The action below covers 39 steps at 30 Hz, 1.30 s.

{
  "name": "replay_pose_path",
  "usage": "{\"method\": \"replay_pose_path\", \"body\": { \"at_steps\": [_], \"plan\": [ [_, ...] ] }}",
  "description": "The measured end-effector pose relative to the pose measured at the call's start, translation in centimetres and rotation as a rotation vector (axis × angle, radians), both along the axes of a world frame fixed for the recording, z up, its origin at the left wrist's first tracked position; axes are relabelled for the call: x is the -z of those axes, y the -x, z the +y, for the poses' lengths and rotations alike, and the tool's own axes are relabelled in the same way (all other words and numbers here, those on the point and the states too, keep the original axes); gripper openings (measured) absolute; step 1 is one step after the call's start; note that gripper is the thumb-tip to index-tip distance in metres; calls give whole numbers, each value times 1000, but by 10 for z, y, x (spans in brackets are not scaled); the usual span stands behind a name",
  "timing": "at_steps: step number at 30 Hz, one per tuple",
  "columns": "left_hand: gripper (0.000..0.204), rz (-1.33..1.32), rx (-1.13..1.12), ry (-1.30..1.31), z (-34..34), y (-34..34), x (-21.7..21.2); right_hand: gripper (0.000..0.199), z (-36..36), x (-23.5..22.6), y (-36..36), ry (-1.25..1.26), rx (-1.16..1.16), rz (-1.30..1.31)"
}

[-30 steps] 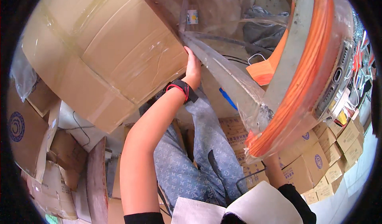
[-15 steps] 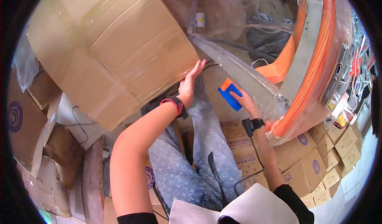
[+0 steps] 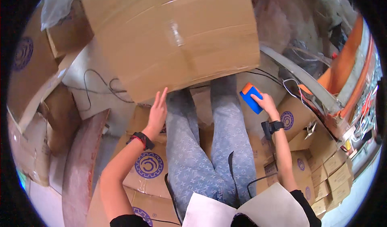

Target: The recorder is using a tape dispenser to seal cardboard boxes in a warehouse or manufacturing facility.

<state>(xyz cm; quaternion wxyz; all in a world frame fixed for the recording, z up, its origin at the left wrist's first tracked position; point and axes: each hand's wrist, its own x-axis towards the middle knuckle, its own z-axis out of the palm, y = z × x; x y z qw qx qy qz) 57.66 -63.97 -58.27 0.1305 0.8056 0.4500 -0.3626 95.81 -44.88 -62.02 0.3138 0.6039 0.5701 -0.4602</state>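
Observation:
A big brown cardboard carton (image 3: 181, 33) with a strip of clear tape fills the upper middle, beyond my legs. My left hand (image 3: 156, 114) has its fingers stretched out, fingertips at the carton's near lower edge; whether they touch it I cannot tell. In my right hand (image 3: 265, 103) is a small flat blue-and-orange object (image 3: 251, 99), gripped by the thumb and fingers. It is held right of my knees, apart from the carton, orange end pointing away. Its kind does not show clearly.
Cartons with round purple prints (image 3: 148, 165) lie around my seat. A curved wooden board (image 3: 84, 166) leans at left. Black cable (image 3: 86, 88) loops over the floor. At right stand an orange-edged frame (image 3: 342, 102) and stacked small boxes (image 3: 334, 170).
The carton now appears further right and squarer to me. My left hand has come off its right-hand edge to the near edge. The right hand still grips the blue-and-orange object.

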Motion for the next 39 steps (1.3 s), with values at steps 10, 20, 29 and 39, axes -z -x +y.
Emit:
{"method": "replay_pose_path", "body": {
  "at_steps": [10,20,29,39],
  "plan": [
    [32,-361,-1810,-272,-98,34,53,55,8,-5,56,-128,-283,-81],
    [27,-751,-2236,-220,-105,0,88,51,9,-8,108,-49,-567,-61],
    [27,-698,-3088,-1082,-44,-55,110,47,1,-5,132,4,-797,-136],
    [22,-409,-2943,-785,-61,-39,81,65,-4,-20,137,-19,-853,-258]
  ]
}}
